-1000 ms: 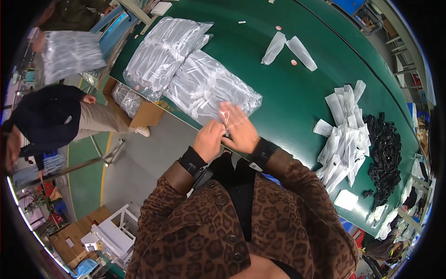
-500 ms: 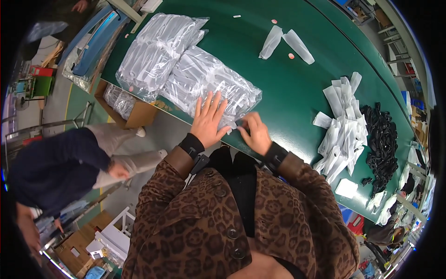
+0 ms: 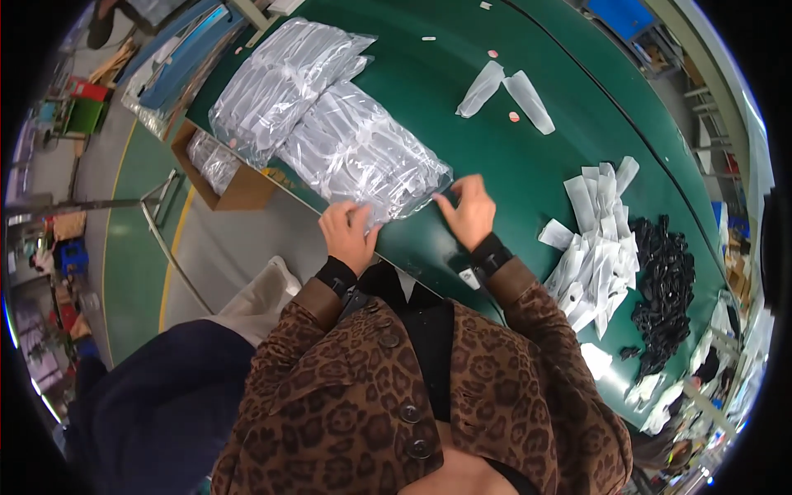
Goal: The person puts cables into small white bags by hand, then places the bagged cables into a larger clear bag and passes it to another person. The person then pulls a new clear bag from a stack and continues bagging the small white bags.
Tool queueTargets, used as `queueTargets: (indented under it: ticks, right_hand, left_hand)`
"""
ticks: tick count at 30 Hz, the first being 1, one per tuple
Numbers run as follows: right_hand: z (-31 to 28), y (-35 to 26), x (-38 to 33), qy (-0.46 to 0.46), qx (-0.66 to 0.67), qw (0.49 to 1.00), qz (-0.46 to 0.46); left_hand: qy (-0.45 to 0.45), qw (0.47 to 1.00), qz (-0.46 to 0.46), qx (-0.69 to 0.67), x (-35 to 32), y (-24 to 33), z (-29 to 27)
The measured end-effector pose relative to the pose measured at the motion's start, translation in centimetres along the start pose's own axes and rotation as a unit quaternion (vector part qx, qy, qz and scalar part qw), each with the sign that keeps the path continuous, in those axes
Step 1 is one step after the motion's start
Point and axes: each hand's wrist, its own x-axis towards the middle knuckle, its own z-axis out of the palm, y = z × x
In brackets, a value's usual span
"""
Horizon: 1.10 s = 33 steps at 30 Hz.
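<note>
clear plastic bags (image 3: 363,161), stacked in a long flat pile, lie along the near edge of the green table (image 3: 495,157), toward its left end, with the pile's near end right at the table's edge. the left hand (image 3: 348,235) rests on that near end, fingers curled down over the lowest bags and pressing on them. the right hand (image 3: 470,213) sits just beside the pile's right corner, fingers bent and pinched at the edge of the plastic there; whether it actually grips a bag cannot be told. both wrists come out of a leopard-print jacket (image 3: 429,388) with dark cuffs. a second pile of bags (image 3: 276,82) lies touching the first, farther along toward the table's far left corner. two loose clear bags (image 3: 507,95) lie apart near the middle of the table. toward the right end, a spread of small white bags (image 3: 598,239) lies just beside a heap of small black parts (image 3: 668,289). below the table's left edge stands an open cardboard box (image 3: 227,169) with more plastic inside. another person's dark sleeve (image 3: 157,412) shows at the lower left.
</note>
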Motion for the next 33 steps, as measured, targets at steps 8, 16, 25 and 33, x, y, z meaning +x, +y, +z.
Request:
queueTargets:
  ticks: [8, 16, 25, 33]
  right_hand:
    - [1.6, 4.9, 4.7, 0.0, 0.053, 0.986, -0.158]
    - [1.1, 4.8, 0.5, 0.023, 0.072, 0.987, -0.144]
    - [0.0, 4.5, 0.1, 0.036, 0.017, 0.995, -0.095]
    - [1.0, 4.9, 1.9, -0.051, 0.058, 0.995, -0.062]
  left_hand:
    - [0.067, 0.927, -0.321, -0.184, -1.6, 2.3, 2.4]
    - [0.111, 0.916, -0.362, -0.136, -2.4, 0.7, 3.2]
    - [0.087, 0.856, -0.456, -0.226, -2.3, 2.3, 2.5]
    - [0.112, 0.852, -0.465, -0.211, -2.7, 1.7, 4.0]
